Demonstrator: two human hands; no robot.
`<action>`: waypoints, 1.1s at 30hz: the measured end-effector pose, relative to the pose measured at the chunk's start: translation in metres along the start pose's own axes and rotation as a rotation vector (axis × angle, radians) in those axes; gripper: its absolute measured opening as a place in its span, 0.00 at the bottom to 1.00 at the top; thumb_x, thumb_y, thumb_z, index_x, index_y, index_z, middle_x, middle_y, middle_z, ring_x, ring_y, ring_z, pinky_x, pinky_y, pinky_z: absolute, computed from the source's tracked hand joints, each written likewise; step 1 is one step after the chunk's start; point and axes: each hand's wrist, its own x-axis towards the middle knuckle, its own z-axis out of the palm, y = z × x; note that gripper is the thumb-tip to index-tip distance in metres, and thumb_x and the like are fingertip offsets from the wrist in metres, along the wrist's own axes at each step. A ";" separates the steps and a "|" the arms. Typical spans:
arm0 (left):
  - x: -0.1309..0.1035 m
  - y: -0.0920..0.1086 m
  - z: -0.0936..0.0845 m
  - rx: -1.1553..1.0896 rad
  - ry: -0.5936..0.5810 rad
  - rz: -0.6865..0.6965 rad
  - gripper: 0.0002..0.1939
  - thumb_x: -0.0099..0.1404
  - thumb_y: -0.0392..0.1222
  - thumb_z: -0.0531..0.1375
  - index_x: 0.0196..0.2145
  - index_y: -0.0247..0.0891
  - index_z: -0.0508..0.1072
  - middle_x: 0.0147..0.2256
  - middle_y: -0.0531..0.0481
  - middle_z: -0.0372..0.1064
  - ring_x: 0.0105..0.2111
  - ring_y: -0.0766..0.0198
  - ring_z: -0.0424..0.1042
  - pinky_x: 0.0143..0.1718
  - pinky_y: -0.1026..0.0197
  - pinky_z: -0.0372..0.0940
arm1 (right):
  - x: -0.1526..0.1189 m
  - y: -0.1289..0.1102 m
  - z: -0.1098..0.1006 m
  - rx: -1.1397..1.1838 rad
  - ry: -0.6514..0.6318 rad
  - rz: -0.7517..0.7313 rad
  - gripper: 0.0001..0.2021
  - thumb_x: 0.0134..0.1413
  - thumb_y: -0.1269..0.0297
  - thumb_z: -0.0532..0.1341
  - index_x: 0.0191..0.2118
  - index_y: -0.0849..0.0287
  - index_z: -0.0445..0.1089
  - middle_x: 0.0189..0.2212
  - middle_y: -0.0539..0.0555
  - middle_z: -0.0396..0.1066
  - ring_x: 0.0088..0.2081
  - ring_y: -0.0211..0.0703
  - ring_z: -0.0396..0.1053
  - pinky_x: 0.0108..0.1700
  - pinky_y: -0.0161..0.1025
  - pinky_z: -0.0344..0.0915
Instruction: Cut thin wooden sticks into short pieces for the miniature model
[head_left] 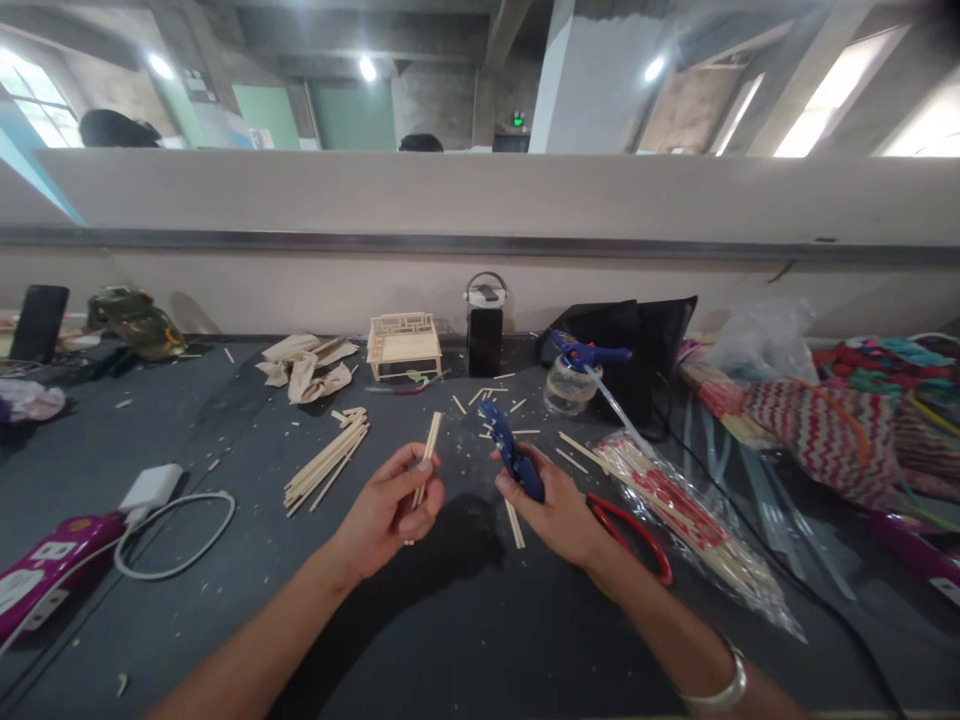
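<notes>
My left hand (397,505) is closed around a few short wooden sticks (433,440), which stand nearly upright between thumb and fingers. To its right, my right hand (551,505) grips a dark blue hand tool (514,455), its head pointing up and away from me. The two hands are apart. Cut stick pieces (514,525) lie on the dark table beside my right hand, and more are scattered beyond the tool. A pile of wooden sticks (326,465) rests left of my left hand. Farther back stands a small wooden model bench (405,347).
A blue glue gun (592,355) sits on a glass jar (571,388). Red-handled scissors (637,535) and a plastic bag of sticks (690,510) lie at the right. A magenta power strip (60,570) with a white cable is at the left. A phone (484,342) stands upright at the back.
</notes>
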 end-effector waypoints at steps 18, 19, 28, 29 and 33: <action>0.006 -0.012 -0.001 -0.064 0.075 0.028 0.06 0.66 0.41 0.56 0.35 0.38 0.62 0.21 0.57 0.63 0.14 0.76 0.53 0.16 0.71 0.51 | -0.003 0.008 0.011 -0.015 0.085 -0.134 0.11 0.58 0.61 0.57 0.46 0.56 0.64 0.34 0.51 0.71 0.35 0.41 0.70 0.41 0.38 0.67; 0.006 -0.012 -0.001 -0.065 0.075 0.029 0.06 0.66 0.41 0.56 0.35 0.38 0.62 0.20 0.58 0.62 0.14 0.77 0.51 0.16 0.72 0.49 | -0.004 0.008 0.011 -0.032 0.082 -0.143 0.11 0.58 0.62 0.57 0.46 0.57 0.64 0.35 0.52 0.71 0.35 0.41 0.70 0.41 0.38 0.66; 0.004 -0.011 0.000 0.001 0.073 0.025 0.06 0.64 0.43 0.57 0.34 0.39 0.63 0.20 0.59 0.61 0.13 0.76 0.52 0.16 0.70 0.50 | -0.003 0.010 0.011 -0.107 0.095 -0.159 0.11 0.58 0.62 0.57 0.46 0.57 0.63 0.36 0.53 0.71 0.36 0.42 0.70 0.41 0.39 0.66; 0.004 -0.011 0.000 0.026 0.084 0.018 0.07 0.64 0.43 0.58 0.35 0.39 0.63 0.20 0.59 0.62 0.13 0.76 0.53 0.16 0.70 0.49 | -0.003 0.011 0.011 -0.111 0.093 -0.160 0.11 0.58 0.62 0.57 0.46 0.57 0.63 0.35 0.53 0.71 0.36 0.42 0.70 0.41 0.39 0.66; 0.002 -0.009 -0.001 0.153 0.122 0.013 0.09 0.62 0.44 0.60 0.35 0.38 0.66 0.20 0.57 0.65 0.13 0.77 0.54 0.13 0.71 0.44 | -0.003 0.011 0.009 -0.118 0.089 -0.163 0.11 0.58 0.62 0.57 0.46 0.57 0.62 0.35 0.52 0.71 0.36 0.42 0.70 0.41 0.39 0.67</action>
